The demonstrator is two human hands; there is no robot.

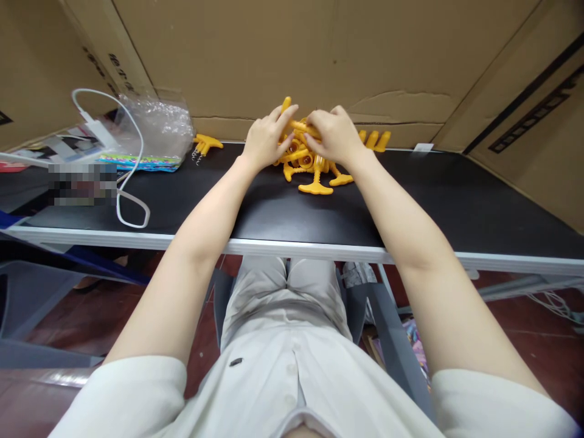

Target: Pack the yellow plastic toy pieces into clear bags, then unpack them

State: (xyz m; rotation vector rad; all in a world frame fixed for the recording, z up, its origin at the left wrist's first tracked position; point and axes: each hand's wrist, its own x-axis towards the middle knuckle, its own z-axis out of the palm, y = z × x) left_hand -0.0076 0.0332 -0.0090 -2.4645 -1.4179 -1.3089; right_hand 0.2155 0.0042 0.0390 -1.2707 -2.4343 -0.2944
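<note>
A pile of yellow plastic corkscrews [316, 182] with T-shaped handles lies on the black table, close to the cardboard wall. Above it my left hand [267, 139] is closed around a yellow corkscrew part [286, 103], whose rounded end sticks up past the fingers. My right hand [335, 135], fingers bent in a grip, has a yellow corkscrew piece [311, 129] that points toward the left hand. Fingers cover much of both pieces, so whether they are joined cannot be made out. Left of the pile, two yellow corkscrews [207, 143] show bare metal spirals.
Several yellow rounded pieces [375, 141] stand right of the pile. A clear plastic bag [159, 125], a white cable [141, 137] and a blurred-out item [82, 184] occupy the left side. Cardboard [292, 55] walls the back; a metal edge [310, 250] runs along the front.
</note>
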